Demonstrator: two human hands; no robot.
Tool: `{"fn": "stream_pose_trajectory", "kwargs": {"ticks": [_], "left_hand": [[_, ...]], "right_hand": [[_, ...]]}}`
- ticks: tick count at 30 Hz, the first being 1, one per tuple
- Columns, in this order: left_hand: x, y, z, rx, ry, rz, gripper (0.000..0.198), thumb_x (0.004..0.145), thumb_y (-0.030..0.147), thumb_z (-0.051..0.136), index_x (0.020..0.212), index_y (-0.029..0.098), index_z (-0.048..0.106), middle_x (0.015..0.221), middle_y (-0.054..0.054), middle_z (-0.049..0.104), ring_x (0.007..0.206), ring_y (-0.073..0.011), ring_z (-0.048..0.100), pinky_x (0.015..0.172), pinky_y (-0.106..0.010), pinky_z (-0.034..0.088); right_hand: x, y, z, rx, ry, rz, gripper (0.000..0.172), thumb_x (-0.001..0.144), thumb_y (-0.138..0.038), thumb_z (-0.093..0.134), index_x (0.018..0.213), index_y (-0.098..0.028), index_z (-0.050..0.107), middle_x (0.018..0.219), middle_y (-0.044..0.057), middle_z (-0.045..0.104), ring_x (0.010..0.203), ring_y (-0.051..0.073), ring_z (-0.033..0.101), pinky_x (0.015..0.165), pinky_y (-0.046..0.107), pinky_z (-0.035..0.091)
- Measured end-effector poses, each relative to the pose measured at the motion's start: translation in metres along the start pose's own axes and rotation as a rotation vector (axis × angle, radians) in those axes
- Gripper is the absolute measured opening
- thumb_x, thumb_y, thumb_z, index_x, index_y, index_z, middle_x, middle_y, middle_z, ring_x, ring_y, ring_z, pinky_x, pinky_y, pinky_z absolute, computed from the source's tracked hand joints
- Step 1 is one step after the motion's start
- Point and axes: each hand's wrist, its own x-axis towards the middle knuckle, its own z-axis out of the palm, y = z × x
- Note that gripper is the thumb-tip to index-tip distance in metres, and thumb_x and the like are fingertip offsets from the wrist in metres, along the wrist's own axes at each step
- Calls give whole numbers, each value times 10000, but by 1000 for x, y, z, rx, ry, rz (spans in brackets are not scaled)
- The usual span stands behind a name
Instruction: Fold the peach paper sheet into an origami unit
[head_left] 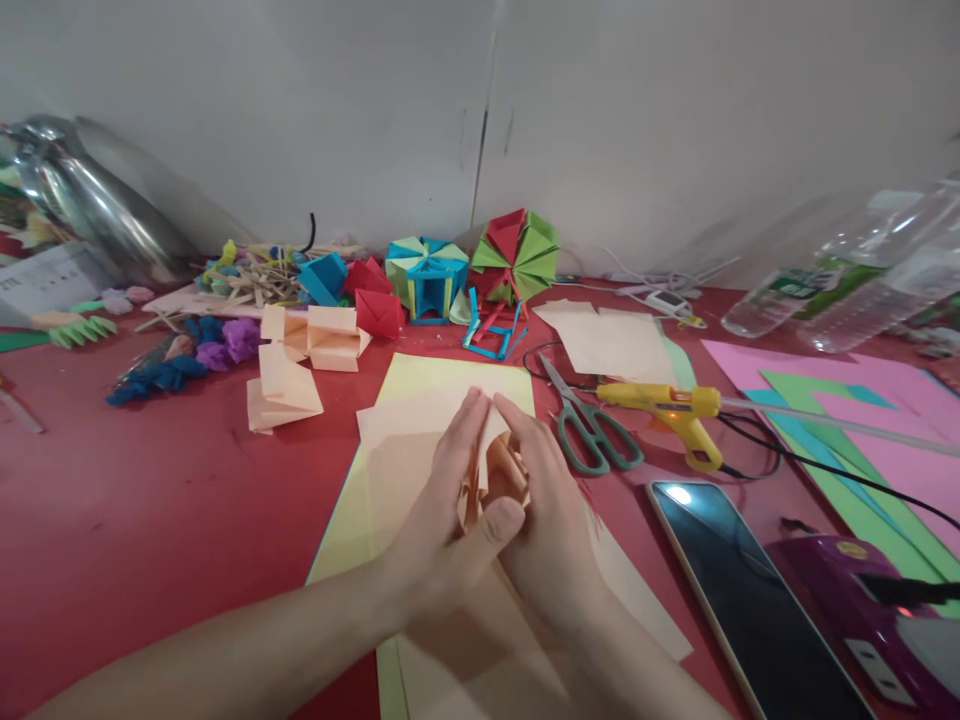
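Observation:
Between my two palms is a folded piece of peach paper (495, 465), pressed from both sides above the stacked sheets. My left hand (450, 510) closes on its left side, with the thumb lying across the near end. From the right, my right hand (551, 500) cups the same paper, its fingertips close to those of the left. Part of the folded paper is hidden by the fingers. Beneath the hands lie peach sheets (420, 470) on top of a pale yellow sheet (405, 375). More folded peach paper pieces (289, 390) rest to the left, beyond my hands.
Right of my hands are green-handled scissors (592, 430), a yellow glue gun (667, 400) with its cord, and a phone (750, 590). Paper models (427, 275) stand along the wall. Plastic bottles (862, 270) are at back right, a metal jug (97, 210) at back left.

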Motion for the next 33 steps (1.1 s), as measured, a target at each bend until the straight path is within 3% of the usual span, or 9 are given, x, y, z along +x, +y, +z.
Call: {"fn": "stream_pose_trajectory", "kwargs": {"ticks": [4, 7, 13, 20, 26, 33], "left_hand": [[6, -3, 5, -72, 100, -175, 636, 899, 355, 428, 1430, 325, 79, 1418, -44, 365, 1233, -236, 429, 966, -400, 436], [11, -6, 4, -52, 124, -144, 547, 931, 315, 341, 1430, 308, 116, 1277, -35, 525, 1149, -194, 511, 969, -388, 429], [22, -12, -9, 269, 143, 29, 476, 933, 247, 309, 1405, 275, 250, 1441, -15, 347, 1351, -177, 238, 1112, -388, 218], [27, -13, -19, 481, 37, 156, 526, 882, 95, 299, 1384, 252, 296, 1465, -17, 303, 1345, -161, 255, 1108, -383, 234], [24, -12, -23, 533, 52, 177, 500, 847, 60, 307, 1308, 230, 400, 1440, -31, 348, 1327, -169, 295, 1097, -391, 252], [22, -9, -23, 529, 72, 146, 446, 846, 67, 304, 1244, 212, 445, 1407, -48, 400, 1301, -165, 344, 1072, -363, 294]], "right_hand": [[4, 1, 4, -98, -4, -56, 644, 698, -19, 412, 1294, -263, 386, 1209, 74, 537, 990, 203, 584, 687, 305, 539], [9, 3, 6, -109, 10, -48, 588, 742, -42, 422, 1288, -259, 410, 1200, 70, 561, 995, 203, 595, 703, 310, 538], [16, 12, 2, -163, 90, 0, 494, 809, -71, 395, 1259, -254, 487, 1187, 46, 615, 1011, 206, 613, 806, 350, 517], [17, 17, -2, -294, 100, -7, 401, 828, -137, 426, 1182, -240, 584, 1075, 43, 684, 866, 222, 673, 669, 327, 543], [17, 19, -6, -366, 102, -73, 442, 783, -58, 399, 1102, -261, 627, 1133, 35, 655, 918, 219, 660, 763, 359, 537], [15, 19, -3, -432, 58, -163, 389, 793, -67, 398, 1093, -188, 615, 1156, 100, 631, 950, 247, 646, 697, 346, 547]]}}
